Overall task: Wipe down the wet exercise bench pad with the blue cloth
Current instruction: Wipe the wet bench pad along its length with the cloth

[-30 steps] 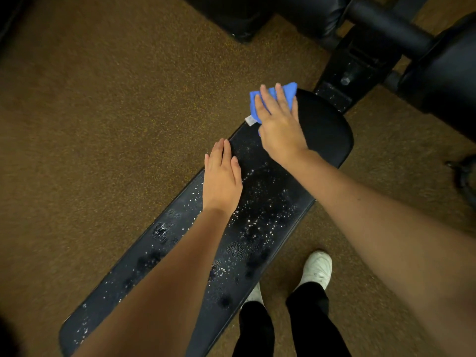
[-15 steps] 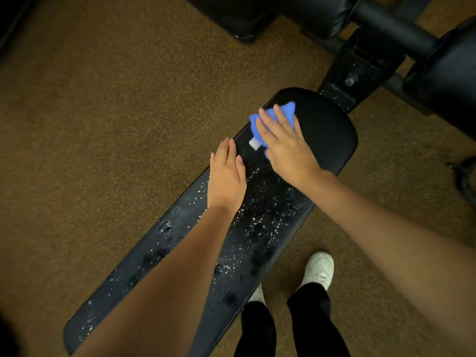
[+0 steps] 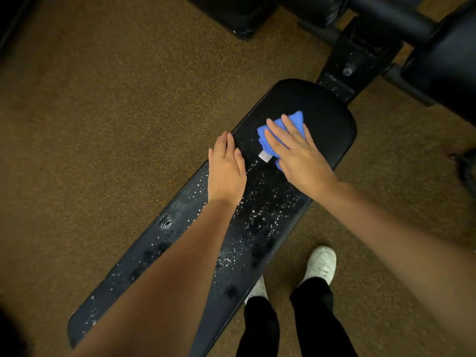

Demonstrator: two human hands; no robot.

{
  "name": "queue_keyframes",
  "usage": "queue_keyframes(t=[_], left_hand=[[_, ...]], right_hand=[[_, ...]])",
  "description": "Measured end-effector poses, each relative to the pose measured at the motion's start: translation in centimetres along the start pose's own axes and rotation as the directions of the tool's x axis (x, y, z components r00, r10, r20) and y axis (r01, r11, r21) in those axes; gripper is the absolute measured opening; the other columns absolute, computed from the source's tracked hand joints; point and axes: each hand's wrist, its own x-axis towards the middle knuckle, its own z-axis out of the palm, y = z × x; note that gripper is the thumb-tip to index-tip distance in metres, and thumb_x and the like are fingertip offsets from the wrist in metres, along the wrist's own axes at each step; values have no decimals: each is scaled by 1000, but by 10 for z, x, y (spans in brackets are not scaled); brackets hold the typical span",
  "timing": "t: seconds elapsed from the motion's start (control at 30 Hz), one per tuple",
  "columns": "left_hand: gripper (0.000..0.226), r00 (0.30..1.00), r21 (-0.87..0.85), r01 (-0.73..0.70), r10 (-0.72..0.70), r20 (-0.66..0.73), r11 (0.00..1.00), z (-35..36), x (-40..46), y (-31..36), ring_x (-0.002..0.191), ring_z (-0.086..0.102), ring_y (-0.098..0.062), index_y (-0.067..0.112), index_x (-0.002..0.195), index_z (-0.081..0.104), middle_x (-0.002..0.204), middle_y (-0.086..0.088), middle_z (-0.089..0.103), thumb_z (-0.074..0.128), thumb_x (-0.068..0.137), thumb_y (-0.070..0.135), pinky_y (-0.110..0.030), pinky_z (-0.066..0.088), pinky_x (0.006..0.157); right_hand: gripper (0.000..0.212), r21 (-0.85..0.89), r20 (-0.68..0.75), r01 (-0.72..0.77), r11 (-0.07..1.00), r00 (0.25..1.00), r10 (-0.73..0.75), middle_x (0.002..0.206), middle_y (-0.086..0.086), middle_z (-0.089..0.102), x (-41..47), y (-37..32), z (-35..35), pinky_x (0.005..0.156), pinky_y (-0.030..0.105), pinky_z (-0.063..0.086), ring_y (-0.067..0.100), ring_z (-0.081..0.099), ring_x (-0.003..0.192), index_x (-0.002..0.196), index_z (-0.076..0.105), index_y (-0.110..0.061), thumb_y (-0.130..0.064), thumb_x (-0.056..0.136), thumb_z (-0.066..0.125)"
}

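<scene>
Head view showed the right hand (image 3: 301,155) flat, pressing the cloth (image 3: 279,130) near the pad's (image 3: 327,124) far end, the left hand (image 3: 226,171) flat beside; even, overlapping strokes toward the droplets (image 3: 268,204) would serve best.

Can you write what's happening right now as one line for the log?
right hand: presses blue cloth on bench pad | left hand: flat on pad | far end dry, droplets nearer

No readable text; the cloth's white tag (image 3: 265,156) seems blank.
</scene>
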Motion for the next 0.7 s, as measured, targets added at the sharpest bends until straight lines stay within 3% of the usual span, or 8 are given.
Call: queue_keyframes(t=[0.07,0.2,0.3,0.5,0.7], left_hand=[[45,1000,7,-2,1,11,1000,-1,-1,-1,143,12,-19,1,144,21,153,-11,20,21,102,16,-29,-1,116],[44,1000,2,-13,13,8,1000,-3,0,-2,143,14,-19,1,143,24,153,-10,21,22,101,15,-29,0,116],[43,1000,-10,-5,5,5,1000,-4,1,-2,142,16,-20,0,142,26,153,-11,23,24,101,14,-29,2,115],[43,1000,-43,8,-7,14,999,-6,0,-2,142,18,-22,-2,141,29,152,-13,24,25,101,14,-34,9,118],[43,1000,-42,-8,8,-19,999,-3,-2,-4,141,18,-21,-1,141,27,152,-12,25,25,101,14,-33,7,118]], right_hand=[[62,-25,8,-20,999,1000,20,149,14,32,-10,4,-1,110,58,19,37,21,139,138,38,0,-1,79,57],[59,-55,-30,-170,984,985,169,154,12,21,28,-4,-3,112,55,9,35,9,143,143,28,-3,-3,88,50],[57,-74,-3,-193,978,981,193,156,9,14,68,-11,0,113,53,4,32,1,143,146,21,-7,-7,93,42],[62,-6,32,85,996,996,-85,153,10,25,28,-1,-3,112,53,11,34,13,142,142,32,-3,-2,84,55],[57,-49,-20,-184,982,983,183,156,7,14,59,-14,2,113,51,4,31,1,144,147,21,-8,-9,94,42]])
